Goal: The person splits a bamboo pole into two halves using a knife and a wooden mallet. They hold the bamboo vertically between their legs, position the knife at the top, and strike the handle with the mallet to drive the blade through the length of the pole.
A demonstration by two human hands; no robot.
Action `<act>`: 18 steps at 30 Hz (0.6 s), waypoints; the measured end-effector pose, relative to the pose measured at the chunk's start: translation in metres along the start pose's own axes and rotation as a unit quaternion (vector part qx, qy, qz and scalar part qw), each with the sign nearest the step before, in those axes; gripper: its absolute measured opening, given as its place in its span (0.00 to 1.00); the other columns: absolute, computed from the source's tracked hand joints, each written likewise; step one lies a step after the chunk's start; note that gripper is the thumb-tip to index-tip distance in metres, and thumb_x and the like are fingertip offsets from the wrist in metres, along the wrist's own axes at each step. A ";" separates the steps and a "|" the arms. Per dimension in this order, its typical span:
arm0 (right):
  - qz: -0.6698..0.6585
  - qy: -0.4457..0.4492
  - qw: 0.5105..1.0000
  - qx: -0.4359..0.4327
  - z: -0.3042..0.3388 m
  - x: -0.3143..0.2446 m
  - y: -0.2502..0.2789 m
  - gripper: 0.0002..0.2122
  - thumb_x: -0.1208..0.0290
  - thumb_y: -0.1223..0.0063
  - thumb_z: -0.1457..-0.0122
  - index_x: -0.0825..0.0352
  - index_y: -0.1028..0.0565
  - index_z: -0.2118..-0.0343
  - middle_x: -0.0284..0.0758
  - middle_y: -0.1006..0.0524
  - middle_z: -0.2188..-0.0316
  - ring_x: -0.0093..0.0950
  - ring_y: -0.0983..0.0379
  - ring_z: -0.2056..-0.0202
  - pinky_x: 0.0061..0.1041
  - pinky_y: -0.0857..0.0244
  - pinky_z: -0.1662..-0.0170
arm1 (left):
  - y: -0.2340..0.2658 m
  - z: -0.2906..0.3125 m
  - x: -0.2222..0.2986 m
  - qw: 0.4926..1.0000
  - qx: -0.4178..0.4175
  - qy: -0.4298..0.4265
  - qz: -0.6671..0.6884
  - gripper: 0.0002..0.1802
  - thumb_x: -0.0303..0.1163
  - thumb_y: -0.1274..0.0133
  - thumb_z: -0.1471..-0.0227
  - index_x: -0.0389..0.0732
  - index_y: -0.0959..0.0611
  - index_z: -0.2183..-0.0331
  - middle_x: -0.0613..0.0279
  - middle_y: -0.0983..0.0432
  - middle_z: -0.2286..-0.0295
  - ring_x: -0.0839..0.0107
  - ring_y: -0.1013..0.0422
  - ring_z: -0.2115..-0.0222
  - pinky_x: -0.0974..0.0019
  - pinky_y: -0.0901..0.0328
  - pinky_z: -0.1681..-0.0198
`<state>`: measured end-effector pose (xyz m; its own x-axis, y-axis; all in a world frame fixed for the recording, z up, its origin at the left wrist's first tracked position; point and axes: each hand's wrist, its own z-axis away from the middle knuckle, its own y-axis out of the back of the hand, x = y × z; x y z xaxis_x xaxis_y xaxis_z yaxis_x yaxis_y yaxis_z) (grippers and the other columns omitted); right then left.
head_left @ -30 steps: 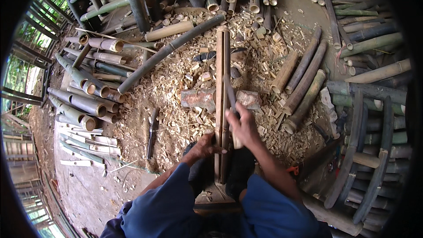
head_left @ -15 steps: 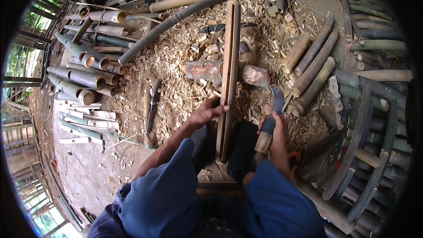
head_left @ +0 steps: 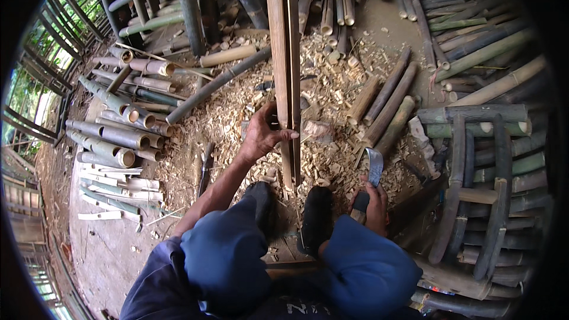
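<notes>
My left hand (head_left: 264, 134) is closed around a long brown bamboo piece (head_left: 276, 41) with a dark slit running along its length. The piece stands up in front of me, its lower end between my feet and its top beyond the upper edge. In my right hand (head_left: 375, 206), beside my right knee, is a billhook (head_left: 375, 167) with a curved grey blade pointing forward. Its handle is partly hidden by my fingers. Behind the bamboo lies a short log (head_left: 318, 132) among wood chips, apart from the blade.
Cut bamboo tubes (head_left: 118, 136) and pale split strips (head_left: 118, 192) lie at left. A dark long-handled tool (head_left: 206, 166) rests on the floor. More bamboo lengths (head_left: 385, 109) lie right of the chips, near a bamboo frame (head_left: 477, 195). My dark-covered feet (head_left: 317, 219) flank the bamboo.
The bamboo piece has been raised toward me, its top leaving the picture. My left hand has gone up with it. My right hand still holds the billhook low, and the view has shifted.
</notes>
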<state>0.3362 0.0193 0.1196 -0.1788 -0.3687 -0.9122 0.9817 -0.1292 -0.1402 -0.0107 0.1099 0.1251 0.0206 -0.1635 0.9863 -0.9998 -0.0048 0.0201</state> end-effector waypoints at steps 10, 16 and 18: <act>0.183 0.213 0.956 0.089 0.032 0.009 0.042 0.14 0.62 0.50 0.32 0.66 0.21 0.53 0.35 0.22 0.74 0.25 0.26 0.77 0.27 0.32 0.72 | 0.013 -0.071 0.143 0.973 0.064 -0.158 -0.156 0.49 0.41 0.21 0.64 0.31 0.26 0.44 0.47 0.20 0.53 0.60 0.22 0.51 0.54 0.25 0.46; 0.082 0.008 0.996 0.036 0.049 -0.009 0.073 0.16 0.61 0.41 0.37 0.68 0.22 0.53 0.36 0.21 0.69 0.24 0.25 0.73 0.27 0.31 0.68 | 0.003 -0.109 0.250 0.948 0.036 -0.267 -0.170 0.40 0.42 0.24 0.57 0.32 0.22 0.48 0.52 0.18 0.58 0.65 0.21 0.57 0.59 0.26 0.49; 0.084 0.041 0.995 0.047 0.053 -0.012 0.062 0.19 0.63 0.37 0.40 0.69 0.24 0.51 0.35 0.21 0.68 0.24 0.25 0.72 0.27 0.30 0.67 | -0.005 -0.107 0.271 0.944 0.034 -0.266 -0.193 0.37 0.43 0.25 0.55 0.32 0.21 0.49 0.53 0.18 0.60 0.66 0.21 0.58 0.60 0.27 0.50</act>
<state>0.3957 -0.0327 0.1419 -0.0037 -0.3163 -0.9487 0.9860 -0.1591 0.0492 -0.0005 0.1709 0.4093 0.3991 -0.6085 0.6859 -0.9156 -0.2253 0.3329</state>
